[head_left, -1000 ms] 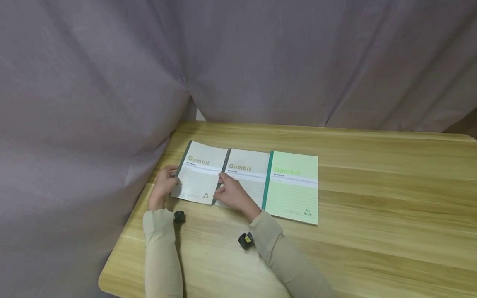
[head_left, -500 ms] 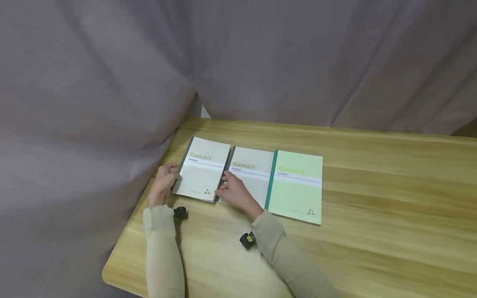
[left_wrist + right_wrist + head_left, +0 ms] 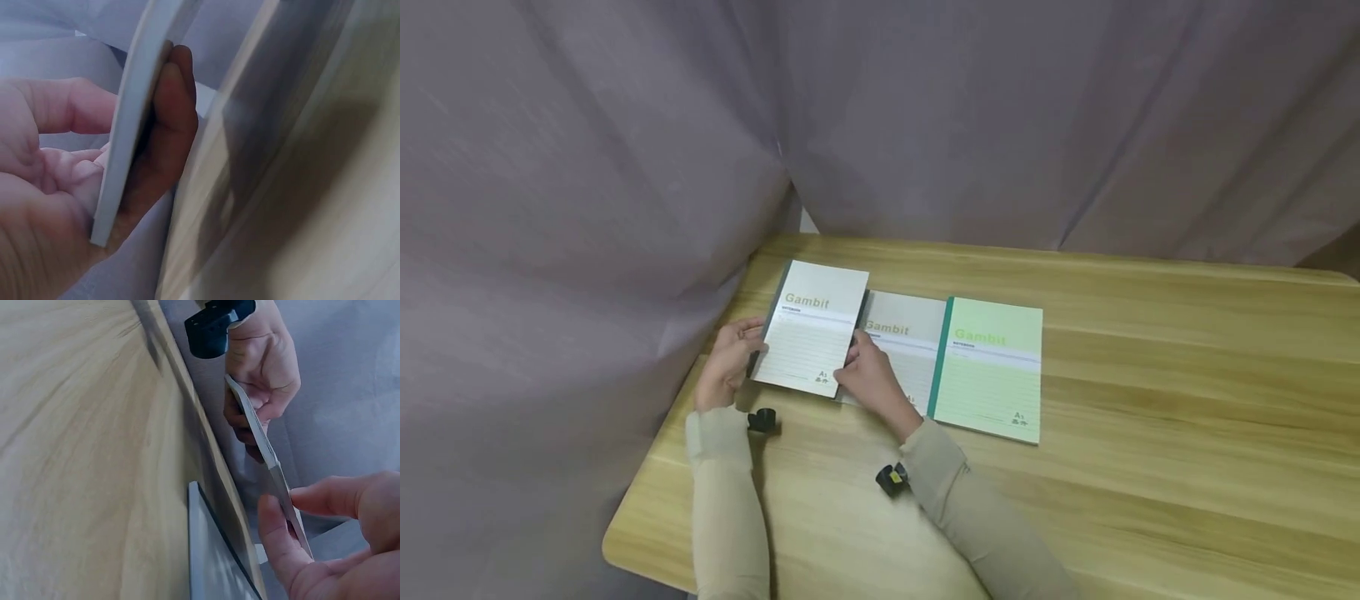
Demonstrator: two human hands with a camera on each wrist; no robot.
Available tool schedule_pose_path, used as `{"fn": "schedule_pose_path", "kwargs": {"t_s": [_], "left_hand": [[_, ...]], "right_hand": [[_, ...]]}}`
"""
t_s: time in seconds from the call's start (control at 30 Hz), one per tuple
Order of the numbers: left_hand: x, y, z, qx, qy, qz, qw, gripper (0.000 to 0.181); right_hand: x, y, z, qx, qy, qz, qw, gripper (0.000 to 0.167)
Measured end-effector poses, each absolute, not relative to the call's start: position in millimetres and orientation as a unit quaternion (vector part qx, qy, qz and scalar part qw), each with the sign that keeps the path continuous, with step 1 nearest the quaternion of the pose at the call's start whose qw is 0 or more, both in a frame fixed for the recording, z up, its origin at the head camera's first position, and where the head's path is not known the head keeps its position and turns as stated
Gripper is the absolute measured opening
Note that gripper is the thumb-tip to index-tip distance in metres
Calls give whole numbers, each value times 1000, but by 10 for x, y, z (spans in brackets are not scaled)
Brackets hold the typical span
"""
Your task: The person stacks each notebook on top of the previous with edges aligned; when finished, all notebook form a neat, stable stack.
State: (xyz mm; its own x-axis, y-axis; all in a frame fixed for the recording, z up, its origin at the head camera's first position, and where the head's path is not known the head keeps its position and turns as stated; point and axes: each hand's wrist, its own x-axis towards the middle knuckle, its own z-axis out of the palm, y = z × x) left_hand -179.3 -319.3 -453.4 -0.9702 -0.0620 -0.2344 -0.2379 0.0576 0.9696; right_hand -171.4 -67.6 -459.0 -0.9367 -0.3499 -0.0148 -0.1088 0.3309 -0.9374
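Note:
A white notebook marked "Gambit", with a dark spine, is held raised above the table by both hands. My left hand grips its spine side, thumb on the cover and fingers beneath, as the left wrist view shows on the notebook. On the opposite edge, my right hand pinches it between thumb and fingers; in the right wrist view the notebook spans the two hands. A second white notebook lies flat just right of it, partly covered by the right hand. Right of that lies a green notebook.
The wooden table extends far to the right. A grey curtain hangs behind it and along its left side. Black wrist cameras sit on both sleeves, close to the tabletop.
Both hands have lifted the left white notebook off the table, and it has moved up in the head view. The other two notebooks stay where they lay.

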Motion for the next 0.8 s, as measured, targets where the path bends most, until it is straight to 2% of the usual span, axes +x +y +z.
{"fn": "schedule_pose_path", "kwargs": {"t_s": [0.27, 0.53, 0.63, 0.67, 0.8], "left_hand": [[-1833, -3092, -4492, -102, 716, 685, 86, 61], [-1808, -3169, -4427, -96, 714, 690, 78, 60], [-1796, -3110, -4430, -93, 710, 693, 83, 61], [-1800, -3076, -4432, -90, 709, 695, 84, 61], [-1838, -2920, -4418, -76, 703, 702, 84, 59]], "right_hand": [[-1717, -621, -4535, -103, 811, -568, 90, 75], [-1750, -693, -4340, -126, 810, -564, 94, 69], [-1771, -645, -4315, -123, 825, -544, 89, 67], [-1779, -617, -4309, -123, 830, -537, 85, 60], [-1805, -497, -4289, -114, 839, -527, 77, 63]]}}
